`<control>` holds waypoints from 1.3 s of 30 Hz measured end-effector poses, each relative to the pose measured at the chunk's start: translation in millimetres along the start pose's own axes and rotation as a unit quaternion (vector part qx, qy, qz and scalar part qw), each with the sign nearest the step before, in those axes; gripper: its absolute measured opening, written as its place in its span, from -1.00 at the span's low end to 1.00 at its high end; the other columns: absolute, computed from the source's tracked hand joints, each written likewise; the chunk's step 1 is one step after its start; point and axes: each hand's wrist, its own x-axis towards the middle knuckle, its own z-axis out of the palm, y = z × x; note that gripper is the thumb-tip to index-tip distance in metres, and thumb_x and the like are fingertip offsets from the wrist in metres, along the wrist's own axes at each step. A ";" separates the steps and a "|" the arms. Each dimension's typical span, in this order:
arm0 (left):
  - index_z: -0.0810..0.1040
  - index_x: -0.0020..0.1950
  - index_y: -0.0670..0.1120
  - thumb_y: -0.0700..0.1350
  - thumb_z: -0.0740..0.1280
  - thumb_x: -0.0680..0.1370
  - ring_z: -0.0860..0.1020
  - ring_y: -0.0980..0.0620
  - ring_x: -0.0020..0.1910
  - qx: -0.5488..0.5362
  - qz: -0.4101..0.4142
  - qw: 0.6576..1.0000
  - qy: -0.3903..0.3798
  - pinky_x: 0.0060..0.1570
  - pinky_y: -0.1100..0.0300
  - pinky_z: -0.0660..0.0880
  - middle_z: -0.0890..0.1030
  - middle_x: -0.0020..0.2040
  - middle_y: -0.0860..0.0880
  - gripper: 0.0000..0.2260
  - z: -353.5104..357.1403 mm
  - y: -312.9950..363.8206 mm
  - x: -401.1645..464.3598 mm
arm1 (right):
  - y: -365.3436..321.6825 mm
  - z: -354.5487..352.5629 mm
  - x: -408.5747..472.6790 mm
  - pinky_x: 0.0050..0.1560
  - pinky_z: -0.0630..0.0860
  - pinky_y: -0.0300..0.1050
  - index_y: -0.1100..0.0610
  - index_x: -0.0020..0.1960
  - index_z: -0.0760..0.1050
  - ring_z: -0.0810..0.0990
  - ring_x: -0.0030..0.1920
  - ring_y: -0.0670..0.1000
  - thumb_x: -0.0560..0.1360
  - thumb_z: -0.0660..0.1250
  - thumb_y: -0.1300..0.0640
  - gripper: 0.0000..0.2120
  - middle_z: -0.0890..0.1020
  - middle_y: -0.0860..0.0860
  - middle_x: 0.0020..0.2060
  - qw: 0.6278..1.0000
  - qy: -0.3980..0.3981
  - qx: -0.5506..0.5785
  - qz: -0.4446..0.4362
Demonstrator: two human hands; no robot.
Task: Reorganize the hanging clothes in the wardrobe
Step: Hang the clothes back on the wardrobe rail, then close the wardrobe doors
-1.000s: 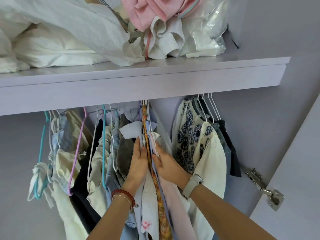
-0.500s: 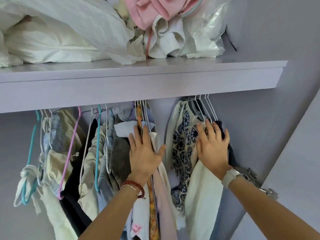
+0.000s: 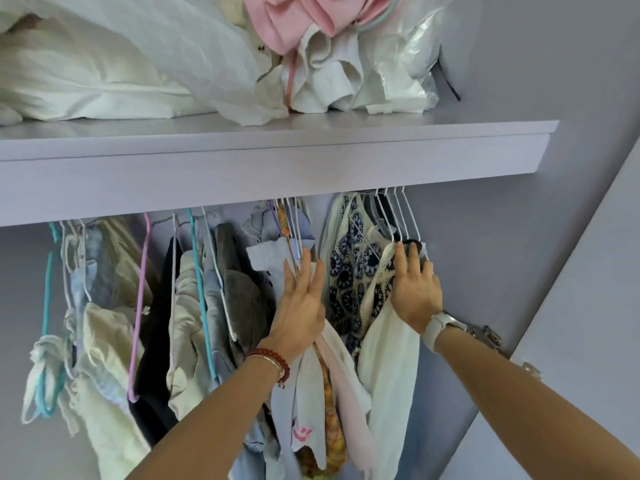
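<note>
- Head view, everything placed off the lilac wooden shelf (image 3: 277,161): my left hand (image 3: 299,306) lies flat, fingers straight, pressing on the middle bunch of pale blue and pink hanging shirts (image 3: 311,368) below it, gripping nothing.
- My right hand (image 3: 414,289), under the shelf's right end, rests with loosely bent fingers on the cream and navy patterned tops (image 3: 360,271). Doesn't look like a real hold.
- Worry: shove sideways like this and fabric slides off the thin white wire hangers (image 3: 398,220), or the hooks tangle.
- The white bedding pile (image 3: 121,64) on top overhangs, so a bump could drag it down.
</note>
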 end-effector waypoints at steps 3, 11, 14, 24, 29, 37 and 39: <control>-0.01 0.51 -0.10 -0.20 0.17 0.57 -0.05 -0.16 0.50 -0.096 0.001 0.993 0.070 0.44 0.00 0.13 -0.25 0.50 -0.04 -0.44 -4.7 -4.7 -5.7 | -1.0 -1.6 -7.9 0.32 0.29 0.18 0.09 0.50 -0.13 0.14 0.41 0.26 0.56 0.03 0.19 -0.43 0.00 0.14 0.50 0.999 -0.002 0.036 0.006; 0.08 0.51 -0.05 0.00 0.08 0.60 -0.15 -0.27 0.47 0.059 -0.115 0.986 0.105 0.39 -0.22 -0.06 -0.12 0.52 -0.19 -0.51 4.6 20.8 -10.3 | 22.4 -19.9 -60.7 0.43 0.01 0.16 0.10 0.50 -0.06 -0.03 0.48 0.19 0.57 0.04 0.16 -0.46 0.00 0.14 0.50 0.999 0.002 0.033 -0.014; 0.20 0.46 -0.06 0.00 0.14 0.57 -0.11 -0.25 0.48 0.092 -0.068 0.986 0.121 0.34 -0.31 -0.16 0.02 0.52 -0.19 -0.53 -4.0 44.2 -23.7 | 41.5 -41.1 -77.2 0.43 0.00 0.15 0.15 0.48 0.04 0.00 0.48 0.19 0.57 0.05 0.15 -0.50 0.05 0.16 0.49 0.999 0.022 0.027 -0.006; 0.30 0.42 -0.13 -0.13 0.22 0.56 0.06 -0.16 0.49 -0.035 0.150 0.970 0.190 0.42 -0.14 -0.05 0.18 0.48 -0.16 -0.57 -51.8 220.8 -83.8 | 144.7 -179.9 -206.8 0.03 0.47 0.10 0.28 0.07 0.54 0.52 0.14 0.26 0.40 0.12 0.26 -0.67 0.57 0.22 0.10 0.965 0.243 0.068 -0.078; 0.37 0.36 -0.23 -0.23 0.29 0.49 0.24 -0.26 0.41 -0.088 0.278 0.929 0.227 0.34 -0.23 0.19 0.32 0.40 -0.25 -0.57 -79.1 329.9 -121.3 | 195.1 -256.6 -275.8 0.04 0.38 -0.01 0.26 0.06 0.54 0.46 0.13 0.19 0.40 0.08 0.27 -0.66 0.55 0.19 0.11 0.934 0.342 0.057 -0.089; 0.33 0.39 -0.21 -0.21 0.24 0.50 0.25 -0.24 0.41 -0.120 0.384 0.883 0.243 0.32 -0.20 0.25 0.28 0.42 -0.25 -0.55 -108.5 448.0 -156.7 | 258.2 -322.6 -348.3 0.15 0.29 -0.04 0.25 0.27 0.37 0.39 0.20 0.16 0.40 0.11 0.33 -0.56 0.43 0.22 0.25 0.876 0.480 0.049 -0.005; 0.31 0.41 -0.19 -0.21 0.24 0.50 0.23 -0.23 0.42 -0.122 0.393 0.878 0.244 0.34 -0.17 0.25 0.26 0.43 -0.24 -0.54 -111.1 459.5 -162.4 | 266.9 -325.3 -351.3 0.25 0.25 -0.09 0.25 0.40 0.20 0.37 0.26 0.09 0.48 0.11 0.29 -0.52 0.39 0.13 0.31 0.888 0.427 0.154 0.064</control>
